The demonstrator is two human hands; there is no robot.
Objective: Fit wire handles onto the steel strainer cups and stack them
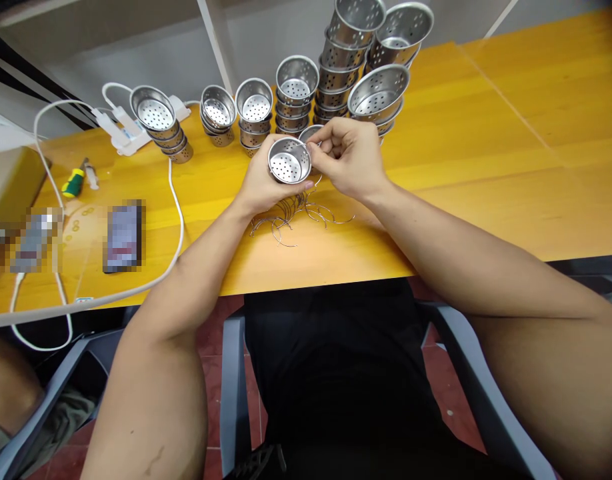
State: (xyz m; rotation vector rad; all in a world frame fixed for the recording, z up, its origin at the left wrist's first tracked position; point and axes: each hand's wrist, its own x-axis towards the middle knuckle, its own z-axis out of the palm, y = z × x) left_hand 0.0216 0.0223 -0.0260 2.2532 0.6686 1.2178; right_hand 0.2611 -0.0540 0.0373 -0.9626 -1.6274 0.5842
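A small perforated metal cup [289, 161] is held in my left hand [262, 179], its open mouth tilted toward me. My right hand [350, 157] pinches at the cup's right rim, with what looks like a thin wire between thumb and forefinger. Several curved thin wires [286, 219] lie on the yellow table just below my hands. Another small cup [312, 135] is partly hidden behind my right hand. Stacks of perforated cups [292, 100] stand beyond my hands.
Taller cup stacks [339, 63] stand at the back. A power strip [129, 133] and white cable [179, 207] lie left, with a green-yellow screwdriver [74, 183] and two blurred phone-like objects [123, 237]. Another person's leg [9, 380] shows at lower left.
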